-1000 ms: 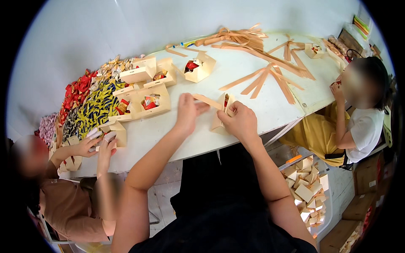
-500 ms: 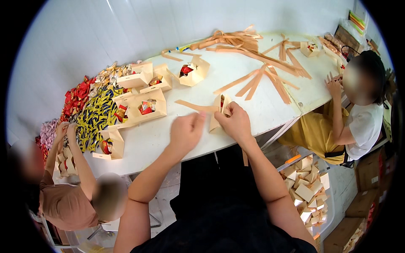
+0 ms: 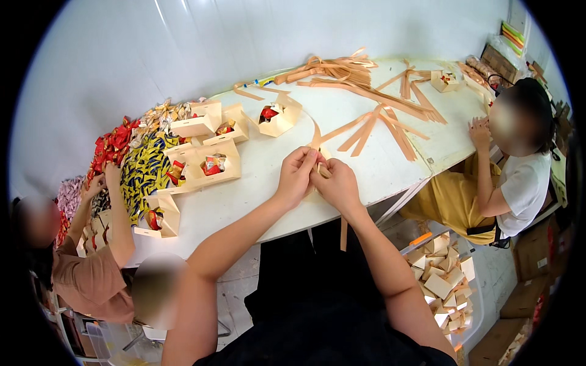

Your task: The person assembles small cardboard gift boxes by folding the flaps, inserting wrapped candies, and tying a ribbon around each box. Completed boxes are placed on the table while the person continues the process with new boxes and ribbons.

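Note:
Above the table's near edge, my left hand (image 3: 296, 175) and my right hand (image 3: 338, 184) meet fingertip to fingertip. Both are closed, pinching a peach-coloured ribbon (image 3: 316, 135) whose one end curves up and away from my fingers. The other tail of ribbon (image 3: 343, 235) hangs below the table edge under my right wrist. A small cream cardboard box (image 3: 325, 148) sits beneath my fingers, mostly hidden by them. Just beyond, to the left, stands an open cream box (image 3: 282, 122) with red-wrapped sweets inside.
Several open boxes (image 3: 231, 160) of sweets stand left, beside heaps of yellow-and-blue (image 3: 143, 165) and red (image 3: 116, 141) wrapped sweets. Ribbon bundles (image 3: 378, 91) lie at the back. Co-workers sit left (image 3: 91, 274) and right (image 3: 525, 183). A clear bin (image 3: 479, 293) of closed boxes stands below right.
My left hand has moved right to meet my right hand. The ribbon end that stretched left now curves upward. The left co-worker's hands have shifted at the sweets.

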The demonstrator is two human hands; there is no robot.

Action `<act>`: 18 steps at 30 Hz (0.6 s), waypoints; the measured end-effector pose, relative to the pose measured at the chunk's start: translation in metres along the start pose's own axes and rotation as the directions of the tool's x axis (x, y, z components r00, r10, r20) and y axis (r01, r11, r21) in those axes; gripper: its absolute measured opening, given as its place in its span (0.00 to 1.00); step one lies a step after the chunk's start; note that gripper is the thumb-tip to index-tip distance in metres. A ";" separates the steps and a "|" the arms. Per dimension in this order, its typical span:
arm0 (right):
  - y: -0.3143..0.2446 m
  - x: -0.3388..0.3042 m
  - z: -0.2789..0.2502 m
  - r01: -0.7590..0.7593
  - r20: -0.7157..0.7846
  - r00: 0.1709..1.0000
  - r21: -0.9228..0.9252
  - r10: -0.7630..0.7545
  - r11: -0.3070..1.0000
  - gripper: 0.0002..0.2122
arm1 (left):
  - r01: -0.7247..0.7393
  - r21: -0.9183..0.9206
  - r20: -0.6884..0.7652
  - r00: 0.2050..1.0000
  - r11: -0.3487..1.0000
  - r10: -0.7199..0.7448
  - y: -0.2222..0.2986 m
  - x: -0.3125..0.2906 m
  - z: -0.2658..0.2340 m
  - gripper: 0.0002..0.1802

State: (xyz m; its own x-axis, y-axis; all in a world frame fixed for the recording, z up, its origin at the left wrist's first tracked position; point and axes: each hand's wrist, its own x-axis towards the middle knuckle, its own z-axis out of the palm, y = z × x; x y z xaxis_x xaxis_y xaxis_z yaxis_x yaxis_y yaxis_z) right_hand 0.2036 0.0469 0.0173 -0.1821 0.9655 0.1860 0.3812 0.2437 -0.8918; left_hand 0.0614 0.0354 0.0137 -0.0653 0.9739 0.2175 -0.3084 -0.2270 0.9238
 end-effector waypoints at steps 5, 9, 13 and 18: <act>-0.006 0.000 -0.012 -0.031 0.075 0.997 0.019 0.029 0.999 0.14 | 0.014 -0.105 0.051 0.999 0.994 -0.008 -0.006 -0.001 0.004 0.12; 0.004 0.007 -0.006 0.119 0.070 0.990 0.007 -0.119 0.993 0.12 | 0.012 -0.078 0.055 0.998 0.997 -0.008 -0.007 -0.001 0.007 0.10; -0.010 0.006 -0.019 0.003 0.128 0.992 -0.066 0.006 0.998 0.16 | -0.024 -0.345 -0.012 1.000 0.938 0.021 -0.016 0.007 -0.005 0.13; 0.003 0.010 -0.013 0.064 0.069 0.996 -0.050 -0.061 0.997 0.19 | 0.001 -0.277 -0.055 0.998 0.961 -0.017 -0.007 0.007 0.002 0.19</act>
State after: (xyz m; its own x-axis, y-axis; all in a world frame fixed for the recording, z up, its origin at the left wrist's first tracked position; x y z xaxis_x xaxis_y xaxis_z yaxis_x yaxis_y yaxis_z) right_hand 0.2148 0.0582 0.0214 -0.2668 0.9404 0.2108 0.4134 0.3093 -0.8564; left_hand 0.0646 0.0438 0.0097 -0.1123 0.9765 0.1840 -0.5590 -0.2151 0.8007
